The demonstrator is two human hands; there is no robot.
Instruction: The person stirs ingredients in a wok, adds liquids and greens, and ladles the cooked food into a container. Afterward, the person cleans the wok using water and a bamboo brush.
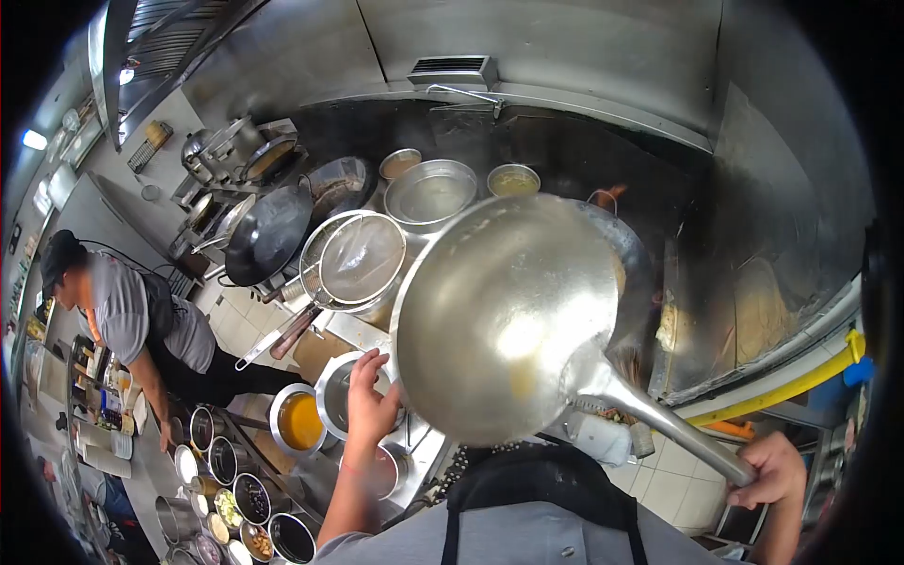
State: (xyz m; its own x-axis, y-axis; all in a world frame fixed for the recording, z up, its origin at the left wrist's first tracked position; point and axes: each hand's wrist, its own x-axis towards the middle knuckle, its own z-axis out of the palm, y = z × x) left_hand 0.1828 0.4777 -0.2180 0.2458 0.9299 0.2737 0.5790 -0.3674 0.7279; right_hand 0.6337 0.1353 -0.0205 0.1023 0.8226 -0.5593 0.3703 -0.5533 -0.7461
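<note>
A large round metal ladle-like pan (490, 311) fills the middle of the view, its bowl tilted towards the camera with a little yellowish liquid or shine low inside. My right hand (772, 476) is closed around the end of its long metal handle at the lower right. My left hand (372, 400) is raised beside the pan's left edge, fingers apart, over a steel pot (334, 400); whether it touches the pan's rim cannot be told. Left of that pot stands a bowl of orange liquid (300, 421).
Strainers (363, 256) lie over a pot behind my left hand. Black woks (268, 235), a water basin (430, 193) and a wok (631, 259) stand on the range. A co-worker (155, 315) bends at the left counter, near several ingredient containers (252, 497).
</note>
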